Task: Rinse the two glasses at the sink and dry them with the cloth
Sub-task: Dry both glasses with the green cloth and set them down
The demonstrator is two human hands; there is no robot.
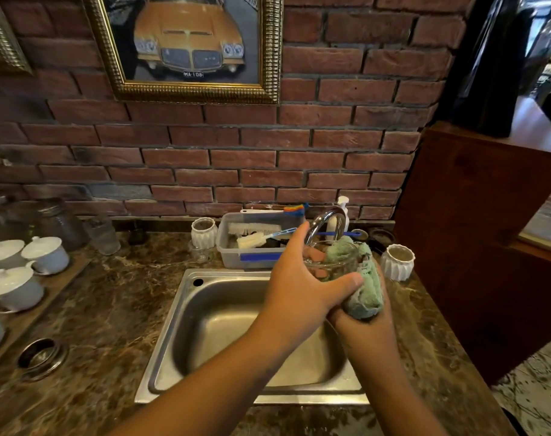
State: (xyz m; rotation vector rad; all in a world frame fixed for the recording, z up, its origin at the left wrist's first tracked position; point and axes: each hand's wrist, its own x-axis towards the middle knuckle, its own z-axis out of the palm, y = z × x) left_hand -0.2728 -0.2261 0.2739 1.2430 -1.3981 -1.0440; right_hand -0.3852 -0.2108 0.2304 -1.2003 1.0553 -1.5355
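Note:
Over the right side of the steel sink [186,313], my left hand [299,278] grips a clear glass [340,262] from the left, thumb on its near side. A green cloth [365,294] is stuffed into the glass and wraps down over its right wall. My right hand [359,328] holds that cloth from below and the right. The chrome tap [326,220] curves just behind the glass; no water shows. Another clear glass [102,236] stands on the counter at the back left.
A plastic tub [233,250] with brushes sits behind the sink, flanked by two white ribbed cups [397,261]. White lidded cups [44,254] on a wooden tray stand at left, dark jars behind them. A round metal ring [41,357] lies front left. A wooden partition rises on the right.

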